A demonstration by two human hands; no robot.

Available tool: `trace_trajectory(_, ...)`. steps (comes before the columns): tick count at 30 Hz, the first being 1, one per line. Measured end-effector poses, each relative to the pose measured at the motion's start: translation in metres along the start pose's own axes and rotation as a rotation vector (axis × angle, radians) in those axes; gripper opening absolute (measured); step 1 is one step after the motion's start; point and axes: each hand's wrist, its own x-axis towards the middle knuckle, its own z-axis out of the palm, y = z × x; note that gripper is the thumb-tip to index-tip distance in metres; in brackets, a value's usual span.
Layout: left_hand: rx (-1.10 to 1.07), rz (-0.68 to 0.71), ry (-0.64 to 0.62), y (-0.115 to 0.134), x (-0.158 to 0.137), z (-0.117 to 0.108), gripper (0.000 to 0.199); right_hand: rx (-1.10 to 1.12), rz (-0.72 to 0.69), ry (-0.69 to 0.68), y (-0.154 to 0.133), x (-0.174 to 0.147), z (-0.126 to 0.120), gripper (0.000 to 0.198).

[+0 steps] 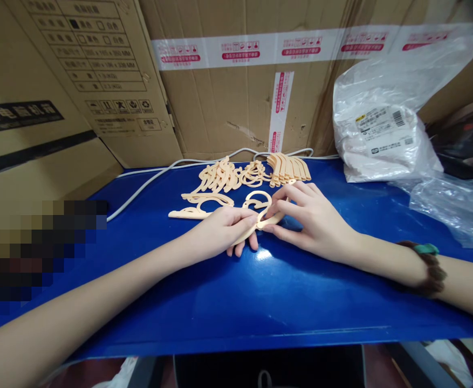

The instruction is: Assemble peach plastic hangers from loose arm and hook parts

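My left hand grips one cream plastic arm of a folding clothes hanger, its thumb on top and fingers curled below. My right hand pinches the other arm near the joint, fingers bent around it. The curved hook points away from me, between both hands. Just beyond my left hand lie more hanger pieces, partly covered by it. Farther back sit a pile of hanger arms, a small heap of hooks and a neat row of curved arms.
Everything lies on a blue tabletop. Large cardboard boxes wall off the back and left. A white cable runs along the rear. At the right stand a plastic bag with a label and crumpled clear film.
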Motion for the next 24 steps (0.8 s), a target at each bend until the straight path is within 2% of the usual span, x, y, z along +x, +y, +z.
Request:
trace_trajectory(4, -0.008, 0.008, -0.005, 0.0003, 0.0003, 0.0004, 0.035, -0.071, -0.001, 0.019, -0.0025, 0.0, -0.0018, 0.027)
trace_trajectory(14, -0.137, -0.051, -0.015, -0.003, 0.0026, -0.0018, 0.027, -0.3, -0.13, 0.086, -0.0039, -0.0009, -0.0035, 0.026)
trace_trajectory(19, -0.196, -0.072, -0.015, -0.0059, 0.0052, -0.0022, 0.026, -0.372, -0.148, 0.108, -0.0043, -0.001, -0.004, 0.027)
trace_trajectory(24, -0.141, -0.064, -0.017, -0.0029, 0.0044, -0.0014, 0.026, -0.4, -0.16, 0.089, -0.0052, -0.0009, -0.0062, 0.029)
